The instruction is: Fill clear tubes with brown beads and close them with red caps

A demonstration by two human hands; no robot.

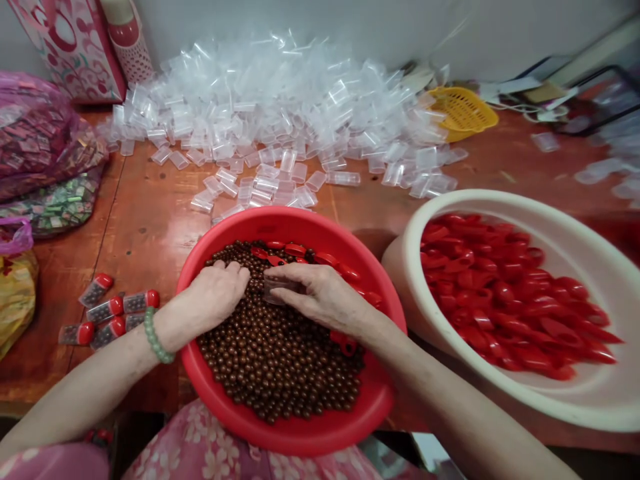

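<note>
A red basin (pixel 293 437) holds a bed of small shiny brown beads (pixel 280 360). Over the beads, my right hand (pixel 325 293) grips a small clear plastic container (pixel 280 288) between thumb and fingers, close to the bead surface. My left hand (pixel 220 293), with a green bead bracelet above its wrist, rests palm down on the beads just left of the container. Its fingers are curled in, and whatever they hold is hidden. Several red plastic caps (pixel 325 259) lie along the basin's far and right inner side, with another red cap (pixel 344 344) below my right wrist.
A white tub (pixel 417 267) of red plastic caps (pixel 505 293) stands at the right. Clear containers (pixel 280 113) are heaped at the back, near a yellow basket (pixel 463 113). Filled red-capped containers (pixel 107 308) lie left; plastic bags (pixel 45 147) sit farther back.
</note>
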